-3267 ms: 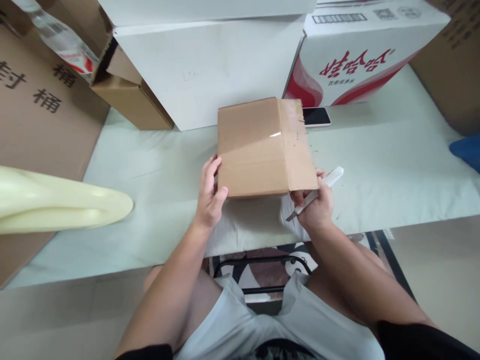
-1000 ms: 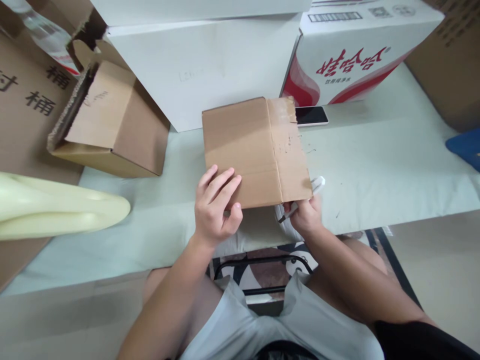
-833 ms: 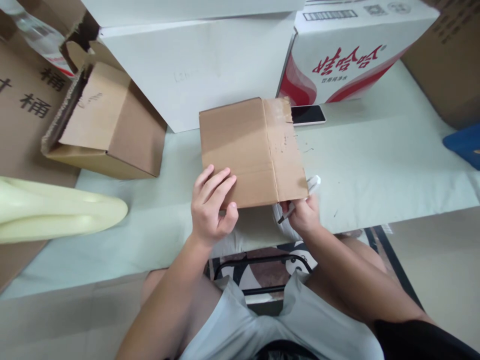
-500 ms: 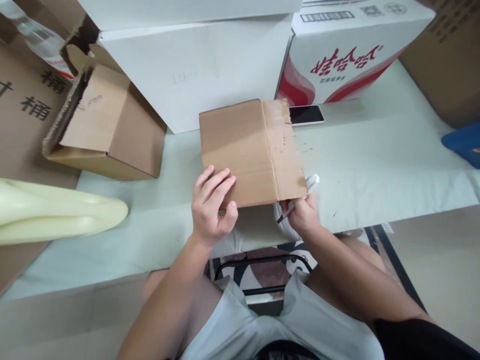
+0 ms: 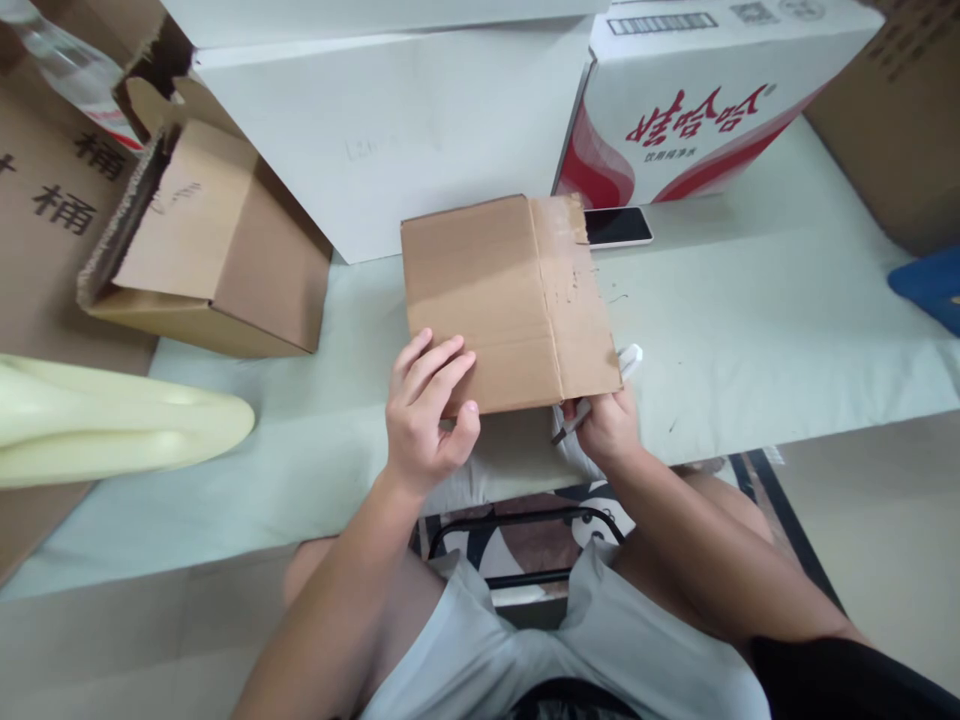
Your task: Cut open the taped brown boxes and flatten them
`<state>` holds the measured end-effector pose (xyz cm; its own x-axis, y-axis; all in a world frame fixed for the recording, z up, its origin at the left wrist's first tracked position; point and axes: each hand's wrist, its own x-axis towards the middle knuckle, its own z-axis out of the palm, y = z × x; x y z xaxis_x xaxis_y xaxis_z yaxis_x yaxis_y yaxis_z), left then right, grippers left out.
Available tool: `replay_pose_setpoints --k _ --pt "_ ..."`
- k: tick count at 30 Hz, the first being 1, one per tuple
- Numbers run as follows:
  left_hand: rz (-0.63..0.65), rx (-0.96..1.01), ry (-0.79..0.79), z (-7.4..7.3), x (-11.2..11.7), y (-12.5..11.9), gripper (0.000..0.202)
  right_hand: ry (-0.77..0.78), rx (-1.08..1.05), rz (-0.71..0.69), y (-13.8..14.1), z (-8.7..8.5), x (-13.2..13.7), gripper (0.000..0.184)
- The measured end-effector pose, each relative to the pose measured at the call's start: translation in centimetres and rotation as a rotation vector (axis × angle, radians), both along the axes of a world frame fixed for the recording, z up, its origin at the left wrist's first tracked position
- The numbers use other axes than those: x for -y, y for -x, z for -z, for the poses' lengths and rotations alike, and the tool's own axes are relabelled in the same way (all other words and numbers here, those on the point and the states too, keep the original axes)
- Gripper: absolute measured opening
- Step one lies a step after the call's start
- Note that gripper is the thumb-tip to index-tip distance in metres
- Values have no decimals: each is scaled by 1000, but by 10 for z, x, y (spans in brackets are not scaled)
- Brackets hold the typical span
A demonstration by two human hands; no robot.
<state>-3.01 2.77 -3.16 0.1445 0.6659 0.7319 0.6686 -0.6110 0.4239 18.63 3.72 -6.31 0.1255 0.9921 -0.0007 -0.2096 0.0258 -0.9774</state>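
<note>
Holding a small cardboard box (image 5: 502,300) at the near edge of the table (image 5: 750,330), the person has both hands on it. The left hand (image 5: 427,415) lies on the box's near left corner, fingers laid close together on the top and the thumb tucked against the front edge. The right hand (image 5: 606,428) is closed round a knife (image 5: 628,358) at the near right corner. The white handle end pokes out beside the box and the blade tip shows below the fist.

As far as I can judge, the work on the box has hardly begun. Its top is shut, the flaps lie flat, and I see no cut along the seam. The right-hand panel has scuffed, torn patches where the surface looks peeled. Whether the blade touches the cardboard is hidden by the hand. Everything that opening the box calls for appears left to do.

Counted:
- one small shut box, one knife and two hands
- one phone (image 5: 616,227), lying just behind the box
- one open brown box (image 5: 217,250), on its side to the left
- one big white box (image 5: 420,130)
- one red-and-white carton (image 5: 690,110)
- one cream plastic piece (image 5: 112,420), at the far left
- one blue thing (image 5: 930,285), cut off at the right edge
</note>
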Motion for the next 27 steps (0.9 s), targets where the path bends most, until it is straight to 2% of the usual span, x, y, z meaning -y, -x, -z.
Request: replay_pose_setpoints --k 10,16,21,27 --pt "-6 -10 20 -1 2 -2 34 45 20 -29 2 -6 1 57" --pt "3 -38 62 -4 7 -2 33 124 4 63 4 11 3 48" --pt "2 -38 78 -6 8 -2 25 298 8 119 4 26 9 38" --pt "10 1 67 -5 5 2 21 323 15 89 6 20 8 34"
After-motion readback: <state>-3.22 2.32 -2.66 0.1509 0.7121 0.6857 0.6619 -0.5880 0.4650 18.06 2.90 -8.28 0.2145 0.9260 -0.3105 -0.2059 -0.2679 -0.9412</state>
